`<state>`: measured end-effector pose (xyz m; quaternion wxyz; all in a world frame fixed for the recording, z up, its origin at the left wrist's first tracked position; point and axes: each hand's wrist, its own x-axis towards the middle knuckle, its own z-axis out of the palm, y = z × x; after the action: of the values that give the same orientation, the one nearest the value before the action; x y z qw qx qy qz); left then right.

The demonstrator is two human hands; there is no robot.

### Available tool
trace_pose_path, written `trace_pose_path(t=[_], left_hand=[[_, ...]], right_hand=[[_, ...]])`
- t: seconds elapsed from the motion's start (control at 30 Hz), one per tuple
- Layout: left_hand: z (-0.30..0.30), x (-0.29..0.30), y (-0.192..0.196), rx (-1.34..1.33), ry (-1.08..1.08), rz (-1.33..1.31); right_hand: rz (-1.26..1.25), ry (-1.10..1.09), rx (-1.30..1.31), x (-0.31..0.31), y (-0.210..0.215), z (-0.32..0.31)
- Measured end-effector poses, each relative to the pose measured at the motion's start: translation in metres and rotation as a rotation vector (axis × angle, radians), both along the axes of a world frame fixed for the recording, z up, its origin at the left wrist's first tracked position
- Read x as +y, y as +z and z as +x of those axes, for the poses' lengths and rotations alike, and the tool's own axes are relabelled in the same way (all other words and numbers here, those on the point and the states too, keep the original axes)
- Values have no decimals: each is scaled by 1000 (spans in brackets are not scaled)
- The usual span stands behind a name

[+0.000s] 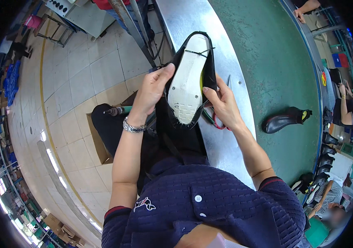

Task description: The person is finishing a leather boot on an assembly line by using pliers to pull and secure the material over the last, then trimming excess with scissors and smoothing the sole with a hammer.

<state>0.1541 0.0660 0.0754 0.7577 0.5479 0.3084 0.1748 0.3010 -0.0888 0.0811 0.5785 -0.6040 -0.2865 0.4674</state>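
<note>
Shoe (189, 78) held up in both hands, bottom side facing up toward the eyes. Black upper stretched over a pale form inside, white insole on show, black edges folded in around it. Held that way, most likely, so the underside is easy to look at and work on.

Left hand (152, 91) wrapped round the left edge of the shoe, thumb pressed on the rim near the heel end, fingers curled behind. Right hand (222, 103) closed on the right edge, fingers tucked under, thumb on the black fold. Both hands shut tight on it, one each side, so no wobble.

Long way of the shoe running up and away from the body, tipped a little to the right. Narrow end pointing up and far off, over the shiny metal bench (230, 136). Wider end with the bumpy grip low down, near the chest.

Red-handled scissors (217, 120) lying on the bench just under the right hand, easy to grab. Another black shoe (286, 120) resting on the green belt (275, 62), well apart to the right.
</note>
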Motion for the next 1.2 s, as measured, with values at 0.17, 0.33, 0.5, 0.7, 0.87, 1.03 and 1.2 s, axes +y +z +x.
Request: trace_pose_path(t=[0.17, 0.33, 0.5, 0.7, 0.87, 1.03, 1.2], left_hand=[[-7, -38, 8, 278, 146, 822], [-18, -55, 0, 342, 395, 798], [-30, -30, -7, 137, 347, 347], [-16, -18, 34, 182, 171, 291], [-5, -2, 45, 114, 170, 290], [-6, -6, 58, -135, 163, 92], [3, -29, 34, -360, 129, 237]], right_hand=[[-5, -170, -171, 4, -15, -6], [8, -182, -211, 6, -14, -16], [25, -123, 45, 13, 4, -9], [-92, -101, 174, 14, 4, 4], [-57, -138, 234, 23, 14, 0], [35, -278, 364, 31, 10, 7], [148, -352, 463, 43, 14, 1]])
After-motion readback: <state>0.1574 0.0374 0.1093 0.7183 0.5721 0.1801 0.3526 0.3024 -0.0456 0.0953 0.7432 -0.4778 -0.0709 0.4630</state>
